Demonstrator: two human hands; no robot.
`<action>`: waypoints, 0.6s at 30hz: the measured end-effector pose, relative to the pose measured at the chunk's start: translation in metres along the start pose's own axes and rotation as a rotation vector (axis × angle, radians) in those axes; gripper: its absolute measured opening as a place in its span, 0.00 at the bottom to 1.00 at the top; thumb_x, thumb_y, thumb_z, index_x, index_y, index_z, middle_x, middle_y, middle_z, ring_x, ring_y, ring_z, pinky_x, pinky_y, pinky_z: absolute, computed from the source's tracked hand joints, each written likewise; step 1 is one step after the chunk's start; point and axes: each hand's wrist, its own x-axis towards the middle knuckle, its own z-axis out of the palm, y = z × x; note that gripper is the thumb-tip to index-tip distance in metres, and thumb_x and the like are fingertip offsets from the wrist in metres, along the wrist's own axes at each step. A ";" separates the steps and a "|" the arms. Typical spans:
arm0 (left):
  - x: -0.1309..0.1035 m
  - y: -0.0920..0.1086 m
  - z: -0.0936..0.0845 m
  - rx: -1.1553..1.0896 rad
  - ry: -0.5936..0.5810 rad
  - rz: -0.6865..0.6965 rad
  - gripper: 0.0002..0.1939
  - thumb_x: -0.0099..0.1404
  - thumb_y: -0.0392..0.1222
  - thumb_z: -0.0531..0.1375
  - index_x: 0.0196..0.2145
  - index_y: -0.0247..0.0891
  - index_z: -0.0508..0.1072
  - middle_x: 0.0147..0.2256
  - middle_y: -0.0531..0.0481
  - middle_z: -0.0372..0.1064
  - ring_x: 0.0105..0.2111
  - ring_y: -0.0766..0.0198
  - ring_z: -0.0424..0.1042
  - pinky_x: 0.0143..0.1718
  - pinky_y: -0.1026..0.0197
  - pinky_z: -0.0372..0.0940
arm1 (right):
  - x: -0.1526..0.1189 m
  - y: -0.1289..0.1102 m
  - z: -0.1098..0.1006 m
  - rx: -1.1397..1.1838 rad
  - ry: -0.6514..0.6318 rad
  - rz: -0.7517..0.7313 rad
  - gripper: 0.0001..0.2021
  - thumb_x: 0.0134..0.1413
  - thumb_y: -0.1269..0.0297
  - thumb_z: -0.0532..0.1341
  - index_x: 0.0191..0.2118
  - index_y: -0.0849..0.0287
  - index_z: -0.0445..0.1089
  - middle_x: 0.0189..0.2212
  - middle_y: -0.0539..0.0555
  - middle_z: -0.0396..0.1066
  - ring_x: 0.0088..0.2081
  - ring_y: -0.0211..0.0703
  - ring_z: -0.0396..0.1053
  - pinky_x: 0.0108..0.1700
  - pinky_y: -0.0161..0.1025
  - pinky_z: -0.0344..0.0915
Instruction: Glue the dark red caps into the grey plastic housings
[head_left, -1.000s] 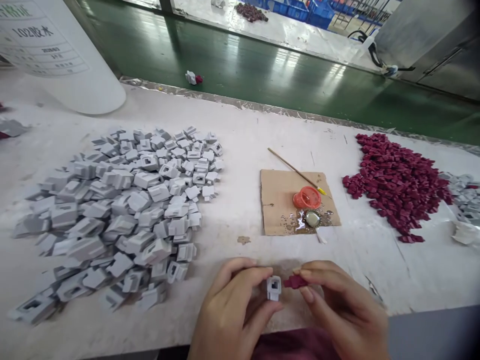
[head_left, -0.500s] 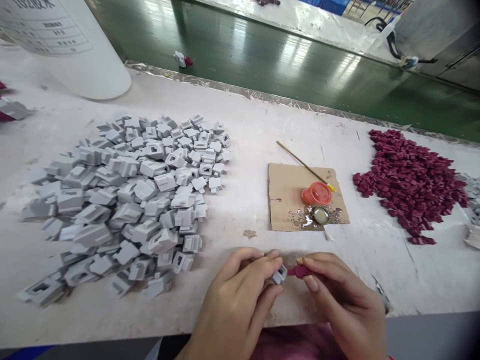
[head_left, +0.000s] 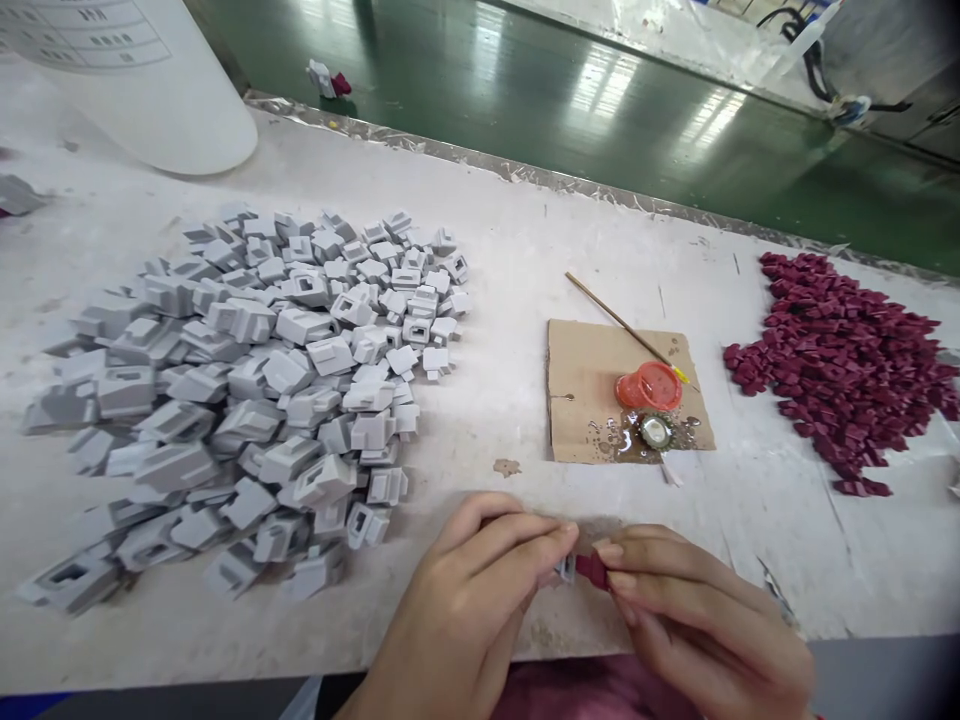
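Near the front edge of the white table, my left hand (head_left: 480,590) is closed on a small grey plastic part (head_left: 565,568), mostly hidden behind its fingers. My right hand (head_left: 697,610) pinches a dark red plastic piece (head_left: 592,570) between thumb and fingertips. The red piece points left at the grey part's opening; whether they touch, I cannot tell. A large heap of grey plastic parts (head_left: 289,370) lies to the left. On the right is a pile of dark red pieces (head_left: 847,360).
Beyond my hands, a cardboard sheet (head_left: 577,390) carries a red cup (head_left: 649,387), a bottle cap (head_left: 657,431) and a thin stick (head_left: 619,318), with wet spots around. A white container (head_left: 165,90) stands back left. A joined grey-and-red part (head_left: 328,80) sits on the green belt (head_left: 525,90).
The red piece has turned slightly and sits close to the grey part, with my right fingers wrapped further over it. The whole view has shifted a little.
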 end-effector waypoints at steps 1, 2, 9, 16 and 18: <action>0.000 0.000 -0.001 -0.003 -0.011 -0.005 0.18 0.68 0.26 0.53 0.54 0.33 0.69 0.49 0.50 0.71 0.49 0.65 0.60 0.53 0.69 0.61 | 0.001 0.000 0.000 -0.005 -0.005 -0.018 0.12 0.55 0.82 0.59 0.43 0.63 0.71 0.39 0.54 0.74 0.43 0.37 0.73 0.50 0.31 0.71; -0.001 0.000 -0.001 -0.005 -0.019 -0.012 0.19 0.67 0.25 0.52 0.54 0.32 0.69 0.50 0.50 0.71 0.50 0.65 0.60 0.53 0.69 0.60 | 0.001 0.000 0.001 -0.012 -0.016 -0.032 0.11 0.55 0.81 0.59 0.42 0.63 0.71 0.39 0.55 0.74 0.43 0.37 0.73 0.51 0.31 0.71; 0.001 0.001 -0.003 -0.004 -0.018 -0.023 0.19 0.67 0.24 0.52 0.53 0.31 0.70 0.50 0.48 0.72 0.49 0.64 0.61 0.52 0.68 0.62 | 0.003 0.000 0.001 -0.038 -0.045 -0.060 0.06 0.61 0.77 0.58 0.40 0.65 0.71 0.38 0.55 0.74 0.44 0.36 0.72 0.52 0.30 0.70; 0.005 0.002 0.001 -0.005 0.067 0.008 0.15 0.67 0.26 0.54 0.48 0.29 0.74 0.45 0.46 0.76 0.45 0.64 0.67 0.49 0.68 0.65 | 0.002 0.001 -0.002 -0.077 -0.166 -0.085 0.08 0.64 0.74 0.55 0.42 0.67 0.72 0.38 0.57 0.74 0.49 0.37 0.70 0.53 0.29 0.69; 0.005 0.003 0.003 -0.008 0.091 0.005 0.14 0.67 0.26 0.54 0.47 0.28 0.75 0.42 0.46 0.76 0.43 0.66 0.69 0.48 0.69 0.66 | -0.004 0.002 -0.002 -0.126 -0.211 -0.090 0.10 0.64 0.76 0.55 0.46 0.67 0.71 0.42 0.57 0.74 0.52 0.38 0.68 0.54 0.31 0.68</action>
